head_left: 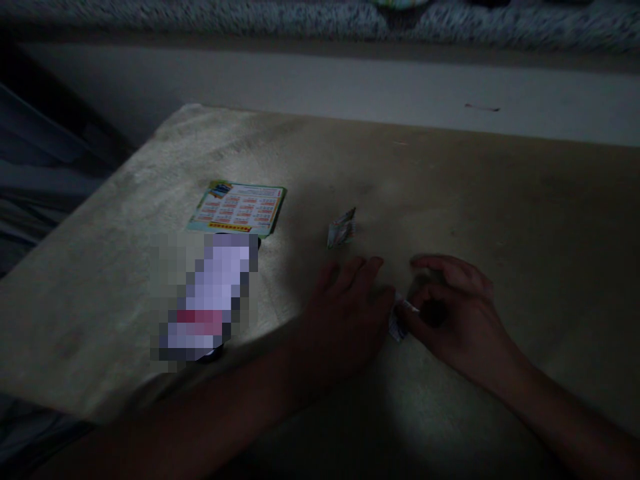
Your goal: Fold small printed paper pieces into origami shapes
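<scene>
A small piece of folded printed paper (399,328) is between my two hands, close to the tabletop. My left hand (347,317) meets its left side with the index finger bent against it; the other fingers stretch forward over the table, and the thumb is hidden. My right hand (457,317) has its thumb pressed on the paper's right side, with the fingers curled round. Just beyond my left fingertips lies another small folded paper piece (341,229), pointed at one corner. Dim light blurs the details.
A phone (215,293) with a lit, pixelated screen lies left of my left hand. Behind it rests a printed calendar card (240,208). The pale table (125,220) ends at a white wall (320,83) under a speckled stone ledge (250,23).
</scene>
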### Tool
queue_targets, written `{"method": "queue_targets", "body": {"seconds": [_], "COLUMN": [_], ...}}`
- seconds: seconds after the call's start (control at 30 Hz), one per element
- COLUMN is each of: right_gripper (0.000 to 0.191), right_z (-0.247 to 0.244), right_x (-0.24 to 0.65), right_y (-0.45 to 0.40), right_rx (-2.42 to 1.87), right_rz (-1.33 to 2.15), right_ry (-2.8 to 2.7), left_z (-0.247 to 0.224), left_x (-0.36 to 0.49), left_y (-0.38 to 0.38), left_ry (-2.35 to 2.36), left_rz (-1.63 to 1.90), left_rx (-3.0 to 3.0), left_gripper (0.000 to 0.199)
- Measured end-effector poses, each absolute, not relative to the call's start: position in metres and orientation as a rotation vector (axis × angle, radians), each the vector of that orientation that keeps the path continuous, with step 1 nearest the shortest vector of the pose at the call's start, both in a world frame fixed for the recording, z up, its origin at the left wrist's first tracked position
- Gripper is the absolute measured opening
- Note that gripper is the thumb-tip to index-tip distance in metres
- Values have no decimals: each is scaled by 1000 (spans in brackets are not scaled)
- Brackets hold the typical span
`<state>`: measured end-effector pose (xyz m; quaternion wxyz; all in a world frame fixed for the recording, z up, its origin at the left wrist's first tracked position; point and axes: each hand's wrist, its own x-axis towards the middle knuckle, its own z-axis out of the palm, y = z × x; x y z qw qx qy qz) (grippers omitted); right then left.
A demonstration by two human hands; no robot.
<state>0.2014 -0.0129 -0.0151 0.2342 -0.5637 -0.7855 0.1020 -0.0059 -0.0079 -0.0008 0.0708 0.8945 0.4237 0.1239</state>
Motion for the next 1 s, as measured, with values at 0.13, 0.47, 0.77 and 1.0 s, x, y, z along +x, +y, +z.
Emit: {"method": "queue_targets", "body": {"seconds": [0.13, 0.47, 0.77, 1.0], "right_gripper": [17, 18, 15, 14], "right_z": [-16, -17, -14, -12], "right_x": [201, 199, 201, 203], "right_y": [-12, -11, -12, -11], "right_rx": [-1559, -1604, -1585, -1599], "right_rz": [278, 254, 316, 332], "right_ry": [-2145, -2136, -2155, -2153], "left_z": [-2, -4, -4, -5], "left_x": [-6, -5, -5, -4], "left_y": [-8, -7, -9, -9], "left_ry": [1284, 1279, 1288, 1319], "left_rz": [388, 395, 385, 418], "left_rx": [2695, 2710, 2704, 2694], "left_gripper": [30, 31, 33, 32]}}
